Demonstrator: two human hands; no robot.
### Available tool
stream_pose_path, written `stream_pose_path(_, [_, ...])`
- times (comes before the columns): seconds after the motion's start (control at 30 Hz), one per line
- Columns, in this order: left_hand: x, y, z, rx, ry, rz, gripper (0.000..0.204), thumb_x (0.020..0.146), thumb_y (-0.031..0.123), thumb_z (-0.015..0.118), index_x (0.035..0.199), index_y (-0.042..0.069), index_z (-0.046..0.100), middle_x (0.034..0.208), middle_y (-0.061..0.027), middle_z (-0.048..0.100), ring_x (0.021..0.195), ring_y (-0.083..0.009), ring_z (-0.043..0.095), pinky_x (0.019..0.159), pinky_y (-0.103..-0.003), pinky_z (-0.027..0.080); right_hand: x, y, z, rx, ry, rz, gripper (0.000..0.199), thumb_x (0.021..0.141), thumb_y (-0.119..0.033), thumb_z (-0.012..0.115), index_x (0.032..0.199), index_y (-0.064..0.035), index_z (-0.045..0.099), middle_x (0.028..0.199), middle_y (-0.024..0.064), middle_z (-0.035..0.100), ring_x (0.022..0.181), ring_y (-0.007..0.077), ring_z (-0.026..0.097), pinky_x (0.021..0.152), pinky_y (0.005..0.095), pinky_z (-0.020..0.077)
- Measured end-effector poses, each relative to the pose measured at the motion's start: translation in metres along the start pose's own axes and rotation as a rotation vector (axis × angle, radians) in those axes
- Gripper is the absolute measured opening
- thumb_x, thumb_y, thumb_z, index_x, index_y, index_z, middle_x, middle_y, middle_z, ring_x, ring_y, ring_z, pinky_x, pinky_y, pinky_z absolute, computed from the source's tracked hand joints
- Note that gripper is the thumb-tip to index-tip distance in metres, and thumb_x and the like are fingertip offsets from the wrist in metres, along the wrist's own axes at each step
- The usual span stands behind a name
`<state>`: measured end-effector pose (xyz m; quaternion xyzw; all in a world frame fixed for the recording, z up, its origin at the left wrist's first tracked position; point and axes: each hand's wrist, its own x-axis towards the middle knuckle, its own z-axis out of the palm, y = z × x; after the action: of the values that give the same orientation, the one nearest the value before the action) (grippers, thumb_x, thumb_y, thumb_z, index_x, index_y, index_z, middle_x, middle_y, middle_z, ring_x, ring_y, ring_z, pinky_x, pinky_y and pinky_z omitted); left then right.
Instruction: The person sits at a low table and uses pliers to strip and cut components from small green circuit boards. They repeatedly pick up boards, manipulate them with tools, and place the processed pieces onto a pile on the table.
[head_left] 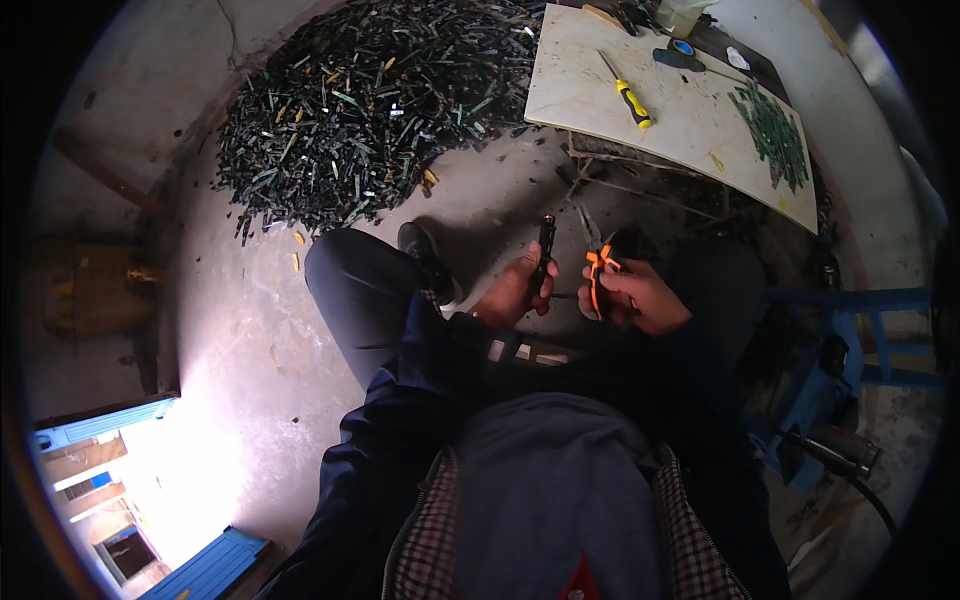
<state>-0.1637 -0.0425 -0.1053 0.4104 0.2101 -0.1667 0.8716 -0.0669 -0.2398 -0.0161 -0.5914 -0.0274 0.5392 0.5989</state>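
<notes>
My left hand (pixel 515 292) is closed around a slim black cylindrical piece (pixel 547 240), held upright with a coppery tip at its top. What exactly this piece is, I cannot make out. Just to the right, my right hand (pixel 648 297) grips a pair of pliers (pixel 599 268) by its orange handles, the grey jaws pointing up and away from me. The pliers and the black piece are apart, both held above my lap. A short dark strip shows between the two hands, partly hidden by the fingers.
A big heap of dark strips (pixel 350 120) covers the floor ahead left. At the far right a pale tabletop (pixel 690 130) carries a yellow-black screwdriver (pixel 632 103) and a pile of green strips (pixel 772 135). A blue stool (pixel 815 400) stands at my right, beside a metal cylinder (pixel 843 450) with a cable.
</notes>
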Motion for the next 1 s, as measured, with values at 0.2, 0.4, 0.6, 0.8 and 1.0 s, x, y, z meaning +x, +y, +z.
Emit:
stream_pose_path(0.2, [0.001, 0.004, 0.006, 0.099, -0.015, 0.040, 0.054, 0.097, 0.057, 0.035, 0.091, 0.007, 0.054, 0.056, -0.0027, 0.043, 0.049, -0.0149, 0.040, 0.052, -0.031, 0.039, -0.007, 0.001, -0.014, -0.178, -0.146, 0.139, 0.030, 0.090, -0.022, 0.054, 0.113, -0.0031, 0.057, 0.096, 0.0103, 0.067, 0.084, 0.0196, 0.067, 0.054, 0.0265, 0.0510])
stream_pose_path(0.4, [0.003, 0.000, 0.002, 0.194, -0.016, 0.065, 0.052, 0.097, 0.055, 0.036, 0.092, 0.006, 0.054, 0.057, -0.0030, 0.046, 0.048, -0.0143, 0.043, 0.050, -0.030, 0.039, -0.005, -0.005, -0.012, -0.142, -0.160, 0.197, 0.030, 0.090, -0.022, 0.054, 0.112, -0.0025, 0.056, 0.098, 0.0124, 0.067, 0.084, 0.0222, 0.068, 0.056, 0.0292, 0.0530])
stream_pose_path(0.6, [-0.001, 0.003, 0.006, 0.335, 0.040, 0.090, 0.052, 0.099, 0.052, 0.034, 0.090, 0.005, 0.054, 0.059, -0.0040, 0.049, 0.049, -0.0148, 0.047, 0.050, -0.028, 0.039, -0.002, -0.005, -0.015, -0.105, -0.182, 0.206, 0.030, 0.090, -0.022, 0.053, 0.111, -0.0013, 0.056, 0.098, 0.0135, 0.067, 0.084, 0.0240, 0.068, 0.056, 0.0300, 0.0532])
stream_pose_path(0.8, [-0.003, 0.005, 0.006, 0.260, -0.008, 0.072, 0.054, 0.097, 0.055, 0.036, 0.093, 0.005, 0.054, 0.057, -0.0041, 0.049, 0.050, -0.0137, 0.047, 0.050, -0.027, 0.037, -0.002, -0.007, -0.017, -0.152, -0.233, 0.233, 0.032, 0.090, -0.023, 0.051, 0.113, -0.0011, 0.056, 0.099, 0.0140, 0.067, 0.086, 0.0251, 0.068, 0.055, 0.0300, 0.0529])
stream_pose_path(1.0, [-0.004, 0.008, 0.009, 0.297, 0.004, 0.076, 0.053, 0.098, 0.054, 0.036, 0.093, 0.005, 0.055, 0.056, -0.0036, 0.048, 0.049, -0.0138, 0.047, 0.050, -0.027, 0.037, -0.004, -0.006, -0.017, -0.158, -0.257, 0.229, 0.036, 0.092, -0.030, 0.049, 0.114, -0.0024, 0.056, 0.101, 0.0123, 0.066, 0.086, 0.0237, 0.067, 0.056, 0.0296, 0.0512])
